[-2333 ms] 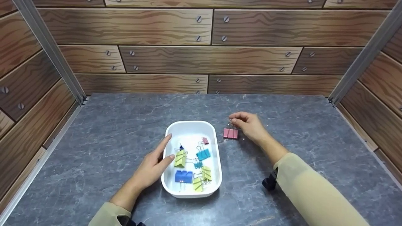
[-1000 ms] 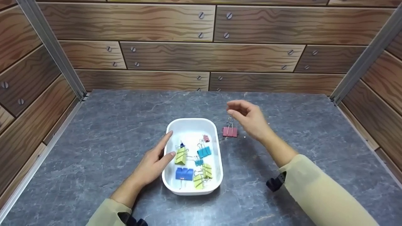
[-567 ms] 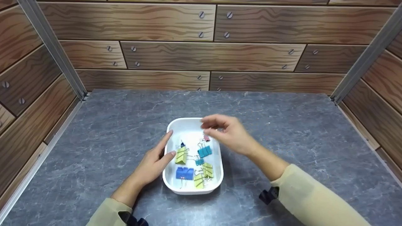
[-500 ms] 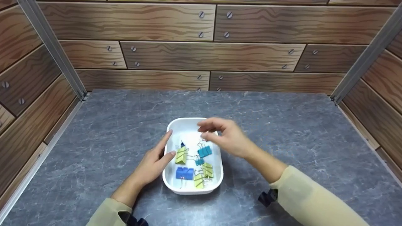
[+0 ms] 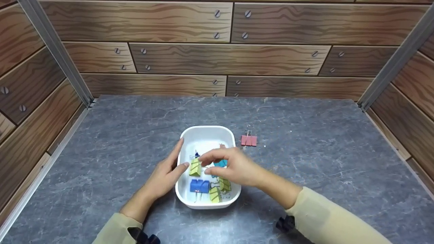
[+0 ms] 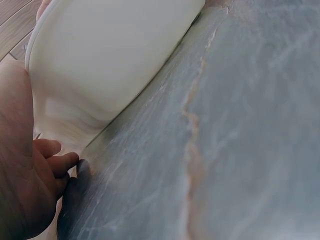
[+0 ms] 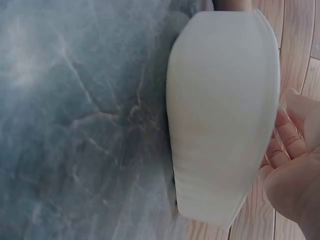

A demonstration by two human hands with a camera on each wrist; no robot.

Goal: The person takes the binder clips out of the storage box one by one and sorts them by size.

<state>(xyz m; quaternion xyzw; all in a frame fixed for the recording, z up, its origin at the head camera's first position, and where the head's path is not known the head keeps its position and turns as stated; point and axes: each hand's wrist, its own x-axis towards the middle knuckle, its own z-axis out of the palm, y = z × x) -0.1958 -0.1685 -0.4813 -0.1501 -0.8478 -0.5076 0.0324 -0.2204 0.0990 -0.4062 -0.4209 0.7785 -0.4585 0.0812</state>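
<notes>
My left hand (image 5: 166, 176) rests against the left side of a white tray (image 5: 206, 206), with index finger and thumb lying straight over its rim. My right hand (image 5: 234, 167) is above the tray, thumb and fingers apart with nothing between them. In the tray lie a yellow-green binder clip (image 5: 195, 167), a blue one (image 5: 199, 186), two more yellow-green ones and a teal clip (image 5: 221, 163) partly hidden by my right hand. A small dark blue clip (image 5: 197, 154) lies farther back. To the tray's right, a pink binder clip (image 5: 249, 140) stands on the table, handles up.
The grey marbled table (image 5: 322, 145) is bounded by a plank-patterned back wall (image 5: 190, 59) and side walls. Metal posts (image 5: 54, 51) stand at the corners. The wrist views show mostly the tray's outer sides.
My right hand was pinching the pink binder clip's handles beside the tray. It has let go, leaving the clip standing, and has moved left and nearer over the tray. My left hand stays put.
</notes>
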